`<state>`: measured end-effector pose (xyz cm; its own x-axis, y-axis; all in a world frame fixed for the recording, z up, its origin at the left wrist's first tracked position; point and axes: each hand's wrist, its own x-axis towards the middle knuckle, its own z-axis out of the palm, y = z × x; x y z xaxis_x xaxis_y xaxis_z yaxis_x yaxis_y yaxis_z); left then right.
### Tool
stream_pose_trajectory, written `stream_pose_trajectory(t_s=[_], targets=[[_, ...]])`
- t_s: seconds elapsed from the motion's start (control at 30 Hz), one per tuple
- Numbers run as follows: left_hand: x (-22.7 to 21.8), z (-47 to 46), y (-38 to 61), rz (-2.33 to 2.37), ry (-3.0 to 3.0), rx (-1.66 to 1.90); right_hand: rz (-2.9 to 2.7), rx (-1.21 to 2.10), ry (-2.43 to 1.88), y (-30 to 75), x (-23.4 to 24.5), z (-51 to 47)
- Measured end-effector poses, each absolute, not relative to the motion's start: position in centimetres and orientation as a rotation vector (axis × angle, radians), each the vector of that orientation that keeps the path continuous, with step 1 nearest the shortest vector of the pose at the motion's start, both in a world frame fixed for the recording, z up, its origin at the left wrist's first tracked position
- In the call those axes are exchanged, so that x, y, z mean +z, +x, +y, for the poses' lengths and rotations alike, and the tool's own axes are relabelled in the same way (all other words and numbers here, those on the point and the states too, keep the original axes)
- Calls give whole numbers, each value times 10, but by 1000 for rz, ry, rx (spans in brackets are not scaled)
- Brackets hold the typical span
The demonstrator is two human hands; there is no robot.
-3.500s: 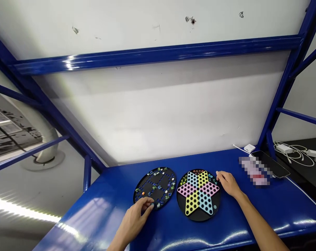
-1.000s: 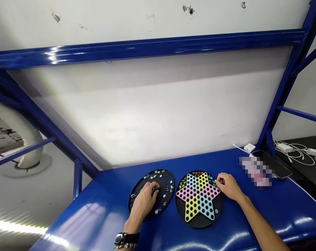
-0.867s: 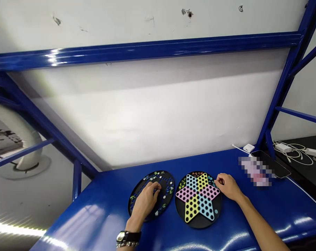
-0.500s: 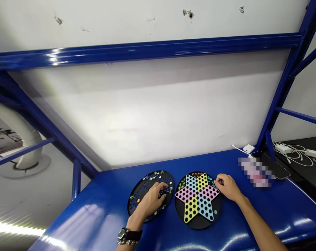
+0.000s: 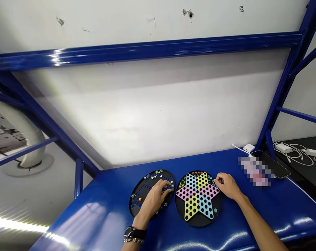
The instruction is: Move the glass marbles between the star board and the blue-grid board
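Over the right part of a round black game board (image 5: 137,186), my left hand (image 5: 157,194) bends its fingers, with a gap between the thumb and fingertips. Several marbles lie by its fingertips and along the board's rim, and a small orange cube (image 5: 140,199) sits on the left side. Beside it lies a Chinese checkers board (image 5: 197,219), a round black tray with a star in blue, yellow and pink, marbles behind the points. At that tray's right rim, my right hand (image 5: 225,184) is closed by the blue marbles (image 5: 210,181); whatever its fingers hold is hidden.
The boards lie on a blue tabletop (image 5: 110,209) against a white wall, framed by blue metal bars (image 5: 147,50). To the right lie a phone (image 5: 274,165), a blurred pinkish item (image 5: 255,172), a white charger (image 5: 248,148) and cables.
My left hand has moved slightly right on its board, and its thumb and fingertips have come closer together. My right hand stays nearly still at the checkers board's rim.
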<state>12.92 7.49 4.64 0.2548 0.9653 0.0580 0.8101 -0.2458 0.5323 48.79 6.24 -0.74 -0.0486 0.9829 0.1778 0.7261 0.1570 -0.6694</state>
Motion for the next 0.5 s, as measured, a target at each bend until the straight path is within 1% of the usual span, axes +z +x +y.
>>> stream_pose_trajectory(t_s=[0.13, 0.2, 0.3, 0.4, 0.5], targets=[[59, 60, 163, 1650, 2073, 852, -1827, 547, -1621, 488, -9, 63], [65, 44, 194, 1561, 2048, 890, -1828, 540, -1616, 488, -9, 63], [61, 19, 244, 1330, 2132, 694, -1827, 529, -1616, 490, -8, 63], [45, 7, 281, 1310, 2354, 465, -1840, 540, -1611, 490, -9, 62], [29, 8, 300, 1375, 2492, 373, -1754, 482, -1603, 483, -12, 62]])
